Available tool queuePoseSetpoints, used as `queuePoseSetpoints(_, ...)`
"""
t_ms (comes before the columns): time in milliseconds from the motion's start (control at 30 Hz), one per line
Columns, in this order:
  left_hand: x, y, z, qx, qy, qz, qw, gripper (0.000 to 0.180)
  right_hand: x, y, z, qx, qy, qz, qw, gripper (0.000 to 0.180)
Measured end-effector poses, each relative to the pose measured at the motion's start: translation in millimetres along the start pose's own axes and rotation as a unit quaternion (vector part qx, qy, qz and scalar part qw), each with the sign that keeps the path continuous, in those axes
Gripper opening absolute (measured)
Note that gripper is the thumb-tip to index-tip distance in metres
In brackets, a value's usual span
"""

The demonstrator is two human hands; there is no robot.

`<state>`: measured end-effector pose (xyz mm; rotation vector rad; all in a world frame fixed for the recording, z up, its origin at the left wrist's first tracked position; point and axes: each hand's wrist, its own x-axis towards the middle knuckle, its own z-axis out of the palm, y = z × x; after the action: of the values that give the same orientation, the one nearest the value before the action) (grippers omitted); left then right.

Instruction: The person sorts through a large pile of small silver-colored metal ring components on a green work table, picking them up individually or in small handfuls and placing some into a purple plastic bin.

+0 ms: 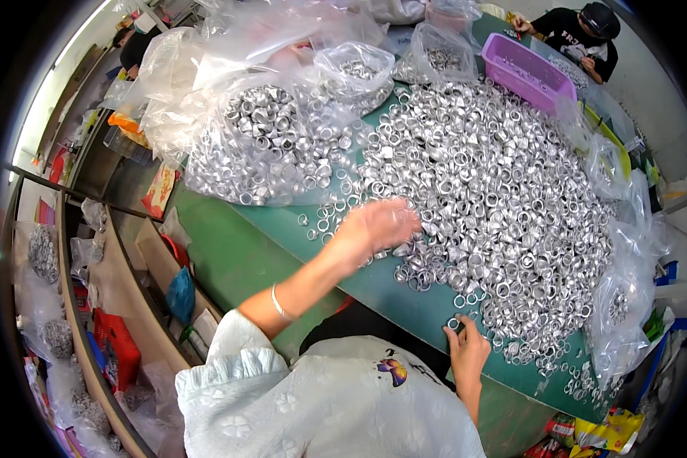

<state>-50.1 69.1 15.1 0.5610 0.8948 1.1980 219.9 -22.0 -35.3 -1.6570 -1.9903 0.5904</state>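
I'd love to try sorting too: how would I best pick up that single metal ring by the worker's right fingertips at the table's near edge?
Pinch the ring across its rim from above, thumb outside, fingertip in the hole. It seems to lie flat, apart from the pile, beside the right hand.

Big heap of small silver metal rings (496, 191) spread loose over green table, some nr edge.

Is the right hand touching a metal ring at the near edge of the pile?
Touching. The head view shows the right hand's fingertips on a metal ring.
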Motion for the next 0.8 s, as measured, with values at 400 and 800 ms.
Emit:
queuePoseSetpoints(400,98,69,21,0.072,0.021,0.268,0.960,0.038,3,3,-10,0.052,-0.005,0.024,0.998,0.026)
queuePoseSetpoints(800,-30,-90,62,0.539,-0.207,0.227,0.784,0.034,-3,-1,-11,0.099,0.056,0.068,0.991,0.024)
